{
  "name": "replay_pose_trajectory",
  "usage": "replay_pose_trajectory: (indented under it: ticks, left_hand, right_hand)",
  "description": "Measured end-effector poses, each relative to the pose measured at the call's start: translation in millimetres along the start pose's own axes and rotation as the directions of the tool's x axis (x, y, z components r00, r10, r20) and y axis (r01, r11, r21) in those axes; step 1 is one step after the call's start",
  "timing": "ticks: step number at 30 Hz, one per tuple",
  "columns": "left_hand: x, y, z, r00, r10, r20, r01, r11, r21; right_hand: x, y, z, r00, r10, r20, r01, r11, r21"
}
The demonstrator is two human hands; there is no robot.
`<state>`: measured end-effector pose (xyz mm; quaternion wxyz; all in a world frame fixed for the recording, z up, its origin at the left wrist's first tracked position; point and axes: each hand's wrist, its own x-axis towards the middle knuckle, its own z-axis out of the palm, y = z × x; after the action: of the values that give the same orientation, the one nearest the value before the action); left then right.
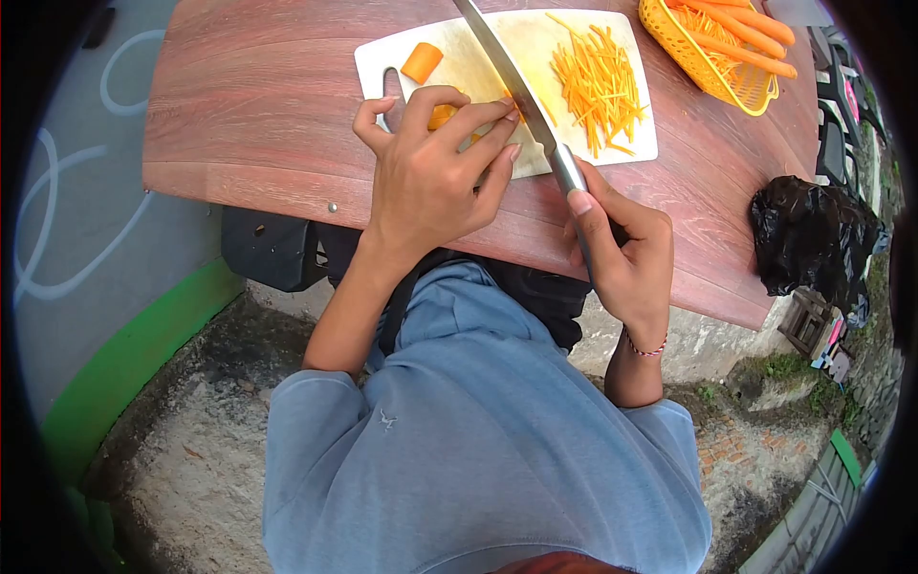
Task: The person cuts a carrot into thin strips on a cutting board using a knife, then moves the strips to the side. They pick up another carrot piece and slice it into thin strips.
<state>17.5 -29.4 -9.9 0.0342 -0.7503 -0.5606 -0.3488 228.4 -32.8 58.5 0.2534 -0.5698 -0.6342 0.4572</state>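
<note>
My right hand (622, 239) grips the handle of a large kitchen knife (512, 77), whose blade lies slantwise over a white cutting board (382, 57). Close to the left side of the blade, the fingertips of my left hand (435, 163) press on carrot, mostly hidden under the fingers. A thick carrot chunk (422, 62) sits at the board's upper left, beside the handle slot. More orange carrot (441, 117) shows between my left fingers. Right of the blade, a heap of thin carrot strips (601, 86) is spread on the board.
A yellow plastic basket (684, 53) with whole carrots (746, 33) and shreds stands at the table's upper right. The wooden table (258, 105) has its near edge by my body. A black plastic bag (813, 234) is beyond its right edge.
</note>
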Motion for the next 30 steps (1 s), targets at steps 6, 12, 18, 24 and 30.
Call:
replay_pose_trajectory:
  ticks: [6,12,18,24,30]
  left_hand:
    - [1,0,0,1.000,-0.014,0.015,0.014,1.000,-0.009]
    - [1,0,0,1.000,-0.009,0.015,0.009,1.000,0.007]
    - [2,1,-1,1.000,0.000,0.018,-0.001,1.000,0.016]
    - [1,2,0,1.000,0.008,0.002,-0.009,0.999,0.053]
    - [0,3,-1,1.000,0.022,0.005,-0.022,0.998,0.064]
  right_hand:
    - [1,-4,0,1.000,-0.030,-0.001,0.030,0.999,-0.044]
    - [2,-4,0,0.999,-0.050,0.006,0.051,0.997,-0.061]
    - [16,-2,5,1.000,-0.007,0.026,0.007,1.000,-0.014]
    - [22,7,7,0.999,-0.046,0.023,0.043,0.995,0.089]
    - [0,8,-15,0.992,0.120,0.033,-0.124,0.978,0.167]
